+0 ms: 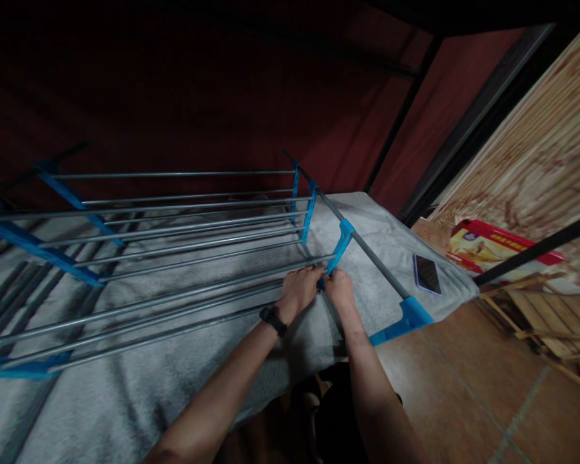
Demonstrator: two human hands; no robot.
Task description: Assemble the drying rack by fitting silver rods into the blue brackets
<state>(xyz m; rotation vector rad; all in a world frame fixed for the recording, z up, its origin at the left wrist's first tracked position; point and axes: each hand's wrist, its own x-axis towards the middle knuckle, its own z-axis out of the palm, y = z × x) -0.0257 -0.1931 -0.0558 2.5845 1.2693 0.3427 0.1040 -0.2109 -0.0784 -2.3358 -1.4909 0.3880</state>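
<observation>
- Head view: a rack (174,229) of grey metal rods and blue plastic brackets lies across a grey cloth (384,235), its rods running from the left edge to the middle.
- Left hand (300,288): bent over the near rods, with its fingers drawn in narrow and holding the lower end of a blue bracket (339,249); the exact fingertip grip is hidden. A dark watch (273,320) sits on its wrist.
- Right hand (339,287): just beside the left, fingers likewise curled narrow on the same lower end, from the other side. Its thumb and fingertips are too small and dim to separate.
- Along the rack's right end, a grey tube (379,265) slopes toward the person, passing through the top of the held bracket and ending at a near corner bracket (408,320), which reaches down close to the right forearm.
- More blue brackets (43,250) carry the rods at the left end.
- On the cloth, right of the tube and well apart from both hands, lies a phone (428,275), dark screen upward.
- Past the cloth's right edge: a red and yellow box (486,248), slatted wooden furniture (555,316) and a tiled floor (444,380).
- Behind stands a dark red backdrop (174,96); at upper right, a wood-grain panel (536,148).
</observation>
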